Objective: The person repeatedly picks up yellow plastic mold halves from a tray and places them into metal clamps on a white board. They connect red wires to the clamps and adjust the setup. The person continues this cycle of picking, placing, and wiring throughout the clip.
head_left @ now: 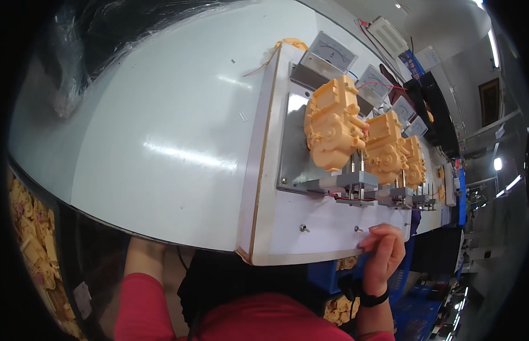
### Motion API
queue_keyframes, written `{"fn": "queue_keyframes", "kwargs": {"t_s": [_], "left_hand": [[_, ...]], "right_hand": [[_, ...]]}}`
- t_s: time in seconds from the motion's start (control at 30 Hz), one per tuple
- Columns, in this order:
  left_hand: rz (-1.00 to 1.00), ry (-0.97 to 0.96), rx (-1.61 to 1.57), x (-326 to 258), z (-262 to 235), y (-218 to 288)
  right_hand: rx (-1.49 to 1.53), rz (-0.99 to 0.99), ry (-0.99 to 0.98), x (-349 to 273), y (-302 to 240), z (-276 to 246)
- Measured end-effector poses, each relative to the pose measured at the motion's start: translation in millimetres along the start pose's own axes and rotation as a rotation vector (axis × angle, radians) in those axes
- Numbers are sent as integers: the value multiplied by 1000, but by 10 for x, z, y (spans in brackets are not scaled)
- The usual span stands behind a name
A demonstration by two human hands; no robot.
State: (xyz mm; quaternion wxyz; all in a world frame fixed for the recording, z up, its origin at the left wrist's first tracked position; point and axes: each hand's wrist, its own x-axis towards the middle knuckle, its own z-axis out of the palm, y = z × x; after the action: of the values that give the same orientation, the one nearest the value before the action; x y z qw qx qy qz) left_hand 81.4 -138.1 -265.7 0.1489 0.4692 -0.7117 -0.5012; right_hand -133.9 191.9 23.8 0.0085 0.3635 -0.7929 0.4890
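My right hand (pixel 385 250) is at the front edge of a white test bench box (pixel 281 244). Its fingers are loosely bent and apart, with nothing seen in them, and the fingertips are close beside a small toggle switch (pixel 358 229). Another toggle switch (pixel 304 228) sits further left on the same panel. Above it, a yellow-orange moulded plastic housing (pixel 332 125) stands upright on a metal fixture with a grey block (pixel 344 182) and pins under it. My left forearm (pixel 145 258) drops below the table edge, and that hand is hidden.
More such housings (pixel 384 148) stand in a row to the right, with analogue needle meters (pixel 331 52) behind. A white tabletop (pixel 162 131) spreads to the left, with clear plastic film (pixel 68 62) at its far corner. Loose housings (pixel 34 244) fill a container at lower left.
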Motion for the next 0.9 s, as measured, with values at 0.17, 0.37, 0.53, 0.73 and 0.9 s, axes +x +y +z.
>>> {"fn": "queue_keyframes", "kwargs": {"t_s": [0.17, 0.37, 0.53, 0.73, 0.9], "left_hand": [[0, 20, -21, -57, -129, 67], [-9, 25, -48, -124, -213, 79], [5, 19, -67, -100, -211, 125], [13, -9, -86, -119, -180, 184], [20, -9, -96, -134, -184, 236]], "right_hand": [[19, -1, -22, 11, 23, -11], [49, 9, -53, 33, -15, -22], [39, -5, -68, 51, -14, -38], [63, -17, -100, 27, 6, -98], [511, 49, -419, -93, -153, -306]]}}
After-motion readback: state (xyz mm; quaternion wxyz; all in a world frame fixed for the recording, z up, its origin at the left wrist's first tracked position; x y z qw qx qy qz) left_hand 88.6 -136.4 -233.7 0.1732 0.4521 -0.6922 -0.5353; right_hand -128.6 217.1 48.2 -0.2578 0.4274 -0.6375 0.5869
